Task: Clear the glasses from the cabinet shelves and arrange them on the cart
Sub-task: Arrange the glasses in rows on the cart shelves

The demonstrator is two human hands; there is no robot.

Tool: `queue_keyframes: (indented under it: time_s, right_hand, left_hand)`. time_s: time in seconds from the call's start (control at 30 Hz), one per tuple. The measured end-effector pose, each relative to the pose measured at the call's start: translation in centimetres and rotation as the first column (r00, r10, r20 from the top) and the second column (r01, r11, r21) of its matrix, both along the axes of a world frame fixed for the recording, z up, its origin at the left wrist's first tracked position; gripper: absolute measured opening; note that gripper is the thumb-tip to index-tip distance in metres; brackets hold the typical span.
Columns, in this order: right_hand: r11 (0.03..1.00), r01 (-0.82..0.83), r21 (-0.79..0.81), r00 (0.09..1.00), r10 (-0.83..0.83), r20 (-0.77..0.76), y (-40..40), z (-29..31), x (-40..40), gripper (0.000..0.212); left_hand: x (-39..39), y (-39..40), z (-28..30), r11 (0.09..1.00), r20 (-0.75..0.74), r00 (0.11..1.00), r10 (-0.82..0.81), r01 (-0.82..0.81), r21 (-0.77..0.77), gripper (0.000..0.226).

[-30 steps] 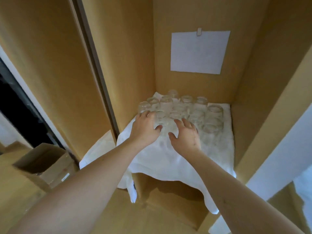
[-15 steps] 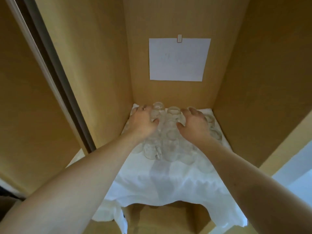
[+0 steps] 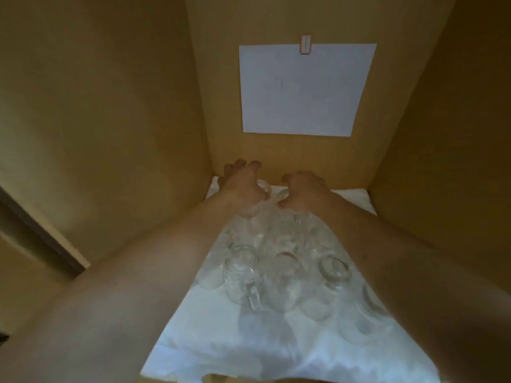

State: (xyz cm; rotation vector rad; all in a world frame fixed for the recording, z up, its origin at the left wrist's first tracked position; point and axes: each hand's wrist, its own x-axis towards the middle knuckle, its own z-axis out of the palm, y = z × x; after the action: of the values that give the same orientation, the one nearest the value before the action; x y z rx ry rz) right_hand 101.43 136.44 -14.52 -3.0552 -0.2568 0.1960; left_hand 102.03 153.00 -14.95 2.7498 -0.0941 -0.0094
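Note:
Several clear glasses (image 3: 279,261) stand close together on a white cloth (image 3: 221,344) on the cabinet shelf; a handled glass mug (image 3: 240,275) is at the front left of the group. Both my arms reach over them to the back row. My left hand (image 3: 242,186) curls its fingers and thumb round a back-row glass (image 3: 264,188) by the rear wall. My right hand (image 3: 305,190) curls over the neighbouring back-row glass (image 3: 283,194). Each hand hides most of the glass it grips. No cart is in view.
Wooden cabinet walls close in on the left (image 3: 110,120), back and right (image 3: 448,134). A white paper sheet (image 3: 304,89) is clipped to the rear wall. The cloth hangs over the shelf's front edge. A dark door frame (image 3: 41,230) runs along the lower left.
My view has moved deeper into the cabinet. Both hands have gone from the front glasses over the group to the back row and curled round glasses there.

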Motion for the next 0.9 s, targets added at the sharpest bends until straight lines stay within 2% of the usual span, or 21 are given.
queue_keyframes:
  time_s: [0.17,0.23,0.4,0.53,0.77,0.9]
  right_hand:
    - [0.998,-0.051,0.048,0.976,0.06,-0.208,0.5,-1.6,3.5,0.079]
    - [0.997,-0.066,0.036,0.963,0.073,-0.258,0.6,-2.3,4.5,0.082]
    - [0.988,-0.144,-0.056,0.949,0.122,-0.29,0.9,-4.2,6.4,0.07]
    - [0.988,-0.155,-0.027,0.93,0.137,-0.342,0.9,-5.2,7.2,0.075]
    - [0.99,-0.114,0.086,0.953,0.133,-0.27,0.2,-4.7,8.1,0.088]
    - [0.984,-0.058,0.168,0.981,0.087,-0.173,-0.3,-2.2,8.5,0.088]
  left_hand:
    - [3.2,-0.4,-0.9,0.987,-0.149,0.987,-0.059,0.08,0.141,0.099]
    - [4.2,-0.4,-1.3,0.985,-0.184,0.978,-0.095,0.119,0.125,0.099]
    - [5.4,-1.0,-2.3,0.974,-0.253,0.952,-0.173,0.203,0.097,0.095]
    - [6.0,-0.9,-2.7,0.977,-0.281,0.94,-0.193,0.211,0.035,0.092]
    - [6.9,-0.3,-1.3,0.991,-0.227,0.965,-0.132,0.133,-0.013,0.088]
    - [7.6,0.5,1.2,0.997,-0.095,0.994,-0.058,0.052,-0.063,0.09]
